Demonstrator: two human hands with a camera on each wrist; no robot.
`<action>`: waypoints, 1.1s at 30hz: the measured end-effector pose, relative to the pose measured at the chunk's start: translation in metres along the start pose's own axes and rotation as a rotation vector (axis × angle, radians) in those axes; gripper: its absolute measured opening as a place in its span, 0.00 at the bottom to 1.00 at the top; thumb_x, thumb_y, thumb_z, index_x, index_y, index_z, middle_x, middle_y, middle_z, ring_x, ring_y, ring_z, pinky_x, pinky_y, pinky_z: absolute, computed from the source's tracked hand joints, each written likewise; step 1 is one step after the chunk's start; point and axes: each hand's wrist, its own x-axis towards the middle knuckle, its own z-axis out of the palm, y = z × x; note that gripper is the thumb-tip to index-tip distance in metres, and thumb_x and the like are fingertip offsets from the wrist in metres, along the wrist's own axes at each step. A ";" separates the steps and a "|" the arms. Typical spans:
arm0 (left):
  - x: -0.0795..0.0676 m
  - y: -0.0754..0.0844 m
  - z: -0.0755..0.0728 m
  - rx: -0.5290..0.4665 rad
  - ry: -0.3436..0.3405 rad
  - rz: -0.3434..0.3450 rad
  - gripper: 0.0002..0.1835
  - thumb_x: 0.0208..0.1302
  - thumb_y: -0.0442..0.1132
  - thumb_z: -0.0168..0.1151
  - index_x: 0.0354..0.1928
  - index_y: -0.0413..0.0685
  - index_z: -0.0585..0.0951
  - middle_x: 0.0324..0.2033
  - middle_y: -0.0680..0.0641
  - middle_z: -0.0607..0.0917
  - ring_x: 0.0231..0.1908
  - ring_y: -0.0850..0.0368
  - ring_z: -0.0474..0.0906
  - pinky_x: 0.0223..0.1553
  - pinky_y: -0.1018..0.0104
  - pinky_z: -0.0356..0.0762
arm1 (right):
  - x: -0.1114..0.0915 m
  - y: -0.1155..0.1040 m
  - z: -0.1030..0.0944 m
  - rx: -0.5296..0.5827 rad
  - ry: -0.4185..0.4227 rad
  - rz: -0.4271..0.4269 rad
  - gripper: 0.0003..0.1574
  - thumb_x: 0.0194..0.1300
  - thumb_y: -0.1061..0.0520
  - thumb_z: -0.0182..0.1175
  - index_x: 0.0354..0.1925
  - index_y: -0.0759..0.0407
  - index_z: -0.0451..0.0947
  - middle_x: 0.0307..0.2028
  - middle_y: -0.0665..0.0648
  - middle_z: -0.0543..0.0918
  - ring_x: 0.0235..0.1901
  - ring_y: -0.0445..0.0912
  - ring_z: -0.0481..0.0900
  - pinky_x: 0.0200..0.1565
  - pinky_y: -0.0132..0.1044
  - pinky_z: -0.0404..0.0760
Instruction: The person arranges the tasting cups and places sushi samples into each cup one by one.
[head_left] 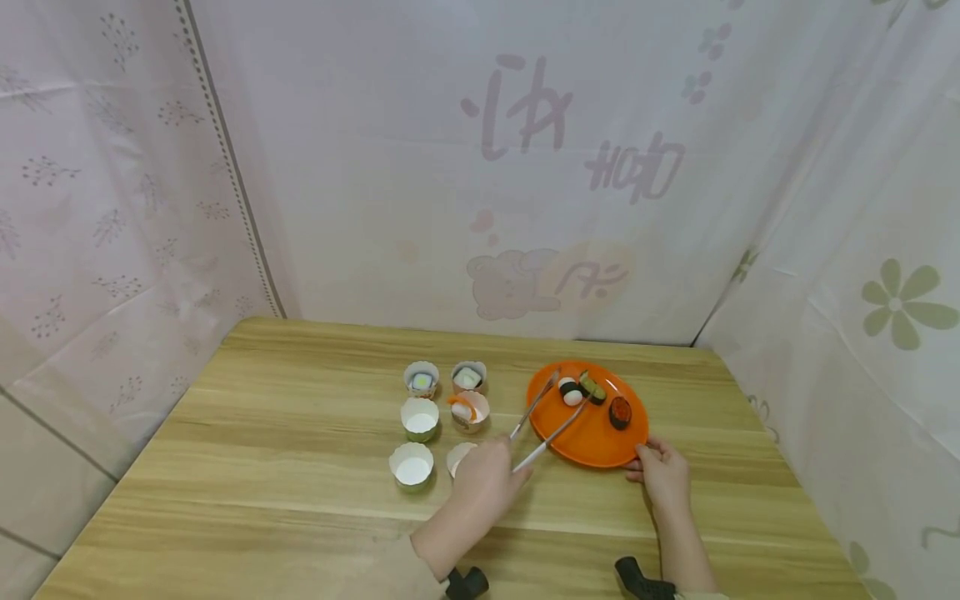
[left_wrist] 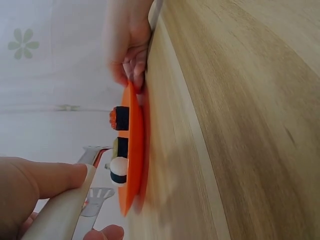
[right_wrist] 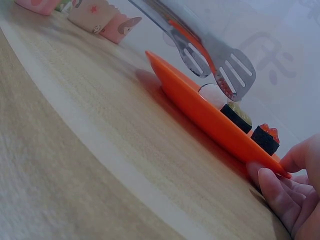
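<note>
My left hand (head_left: 483, 479) grips metal tongs (head_left: 542, 448) with white handles, their slotted ends spread over the orange plate (head_left: 592, 442). On this plate sit three toy sushi pieces: a white one with a dark band (head_left: 570, 392), a dark one with a greenish top (head_left: 593, 389), and a dark roll with red roe (head_left: 620, 413). In the right wrist view the tong ends (right_wrist: 235, 70) hover above the white and greenish pieces, apparently with nothing between them. My right hand (head_left: 663, 475) pinches the plate's near right rim, thumb and fingers on either side of the edge.
Left of the plate stand several small paper cups in two columns. A back cup (head_left: 422, 390) holds a pale piece, another (head_left: 457, 385) a whitish piece, and a pink cup (head_left: 470, 423) an orange-and-white piece. Two green cups (head_left: 420, 433) (head_left: 412, 482) show white insides. My left hand partly covers one cup.
</note>
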 end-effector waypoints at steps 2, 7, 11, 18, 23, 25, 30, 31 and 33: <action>0.000 0.001 0.000 0.005 0.002 0.000 0.22 0.50 0.53 0.65 0.35 0.40 0.77 0.19 0.48 0.75 0.16 0.57 0.69 0.14 0.66 0.63 | 0.001 0.000 0.000 -0.002 0.000 -0.001 0.29 0.67 0.60 0.46 0.61 0.74 0.55 0.41 0.68 0.76 0.25 0.43 0.79 0.27 0.35 0.79; -0.001 0.005 0.000 0.019 0.012 -0.009 0.20 0.50 0.53 0.65 0.31 0.42 0.76 0.18 0.48 0.74 0.17 0.56 0.70 0.13 0.66 0.63 | 0.002 0.001 0.000 0.016 -0.001 -0.003 0.29 0.66 0.61 0.47 0.61 0.74 0.56 0.38 0.66 0.77 0.24 0.43 0.79 0.26 0.35 0.79; -0.001 0.009 0.001 0.030 0.007 -0.025 0.20 0.50 0.54 0.65 0.28 0.43 0.75 0.16 0.49 0.72 0.16 0.56 0.69 0.11 0.66 0.61 | 0.002 0.002 0.000 0.022 0.001 -0.003 0.28 0.66 0.61 0.47 0.60 0.74 0.56 0.37 0.65 0.77 0.23 0.42 0.79 0.25 0.35 0.79; 0.001 0.012 0.003 0.069 0.023 -0.032 0.20 0.49 0.53 0.66 0.27 0.44 0.74 0.15 0.49 0.72 0.16 0.55 0.71 0.11 0.64 0.62 | 0.003 0.003 -0.001 0.018 0.002 -0.004 0.28 0.66 0.61 0.46 0.60 0.74 0.56 0.37 0.65 0.77 0.23 0.42 0.79 0.25 0.35 0.79; 0.002 0.014 0.006 0.080 0.025 -0.034 0.20 0.49 0.53 0.66 0.26 0.44 0.74 0.16 0.48 0.73 0.17 0.54 0.72 0.11 0.64 0.62 | 0.004 0.003 0.000 0.026 0.008 0.014 0.29 0.66 0.60 0.48 0.61 0.72 0.57 0.35 0.63 0.77 0.23 0.42 0.79 0.26 0.36 0.79; 0.003 0.015 0.007 0.075 0.019 -0.040 0.20 0.49 0.53 0.66 0.25 0.44 0.74 0.16 0.48 0.72 0.16 0.55 0.71 0.11 0.65 0.62 | 0.004 0.003 0.000 0.031 0.008 0.026 0.29 0.66 0.60 0.48 0.61 0.71 0.57 0.35 0.62 0.77 0.23 0.42 0.78 0.26 0.36 0.79; 0.004 0.016 0.010 0.085 0.026 -0.043 0.19 0.49 0.53 0.66 0.24 0.44 0.73 0.14 0.50 0.71 0.14 0.57 0.69 0.10 0.66 0.60 | 0.003 0.002 0.001 0.039 0.008 0.028 0.28 0.66 0.61 0.48 0.61 0.72 0.57 0.35 0.61 0.77 0.22 0.42 0.78 0.25 0.35 0.79; 0.004 0.015 0.011 0.089 0.032 -0.041 0.19 0.49 0.53 0.66 0.24 0.44 0.73 0.14 0.50 0.71 0.14 0.57 0.69 0.10 0.66 0.60 | 0.003 0.002 0.001 0.043 0.008 0.027 0.28 0.66 0.61 0.48 0.61 0.72 0.57 0.34 0.61 0.77 0.22 0.42 0.78 0.25 0.35 0.79; 0.004 0.015 0.012 0.099 0.041 -0.037 0.19 0.49 0.53 0.66 0.24 0.44 0.73 0.14 0.49 0.71 0.14 0.57 0.69 0.09 0.65 0.60 | 0.003 0.002 0.001 0.049 0.005 0.023 0.28 0.66 0.61 0.48 0.61 0.73 0.57 0.34 0.61 0.77 0.22 0.42 0.78 0.24 0.35 0.79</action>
